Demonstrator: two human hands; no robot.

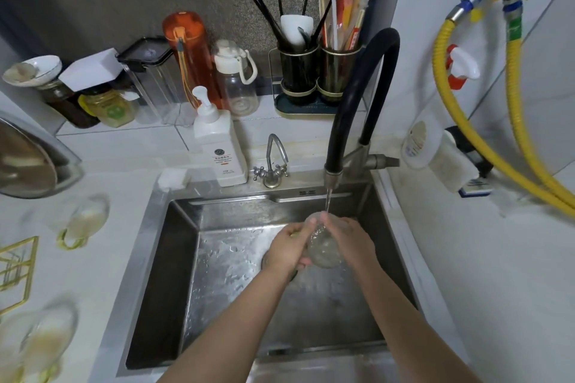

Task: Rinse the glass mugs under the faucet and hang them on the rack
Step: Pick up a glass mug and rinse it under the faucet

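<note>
Two hands meet over a steel sink set in a pale worktop, white tiles behind. Writing on the soap bottle is too small to read. Left hand and right hand both grip one glass mug — held under the black faucet, water running.

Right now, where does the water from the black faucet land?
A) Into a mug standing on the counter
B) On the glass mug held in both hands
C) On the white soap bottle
B: the stream from the black faucet falls onto the glass mug, held between the left hand and right hand over the sink.
</note>
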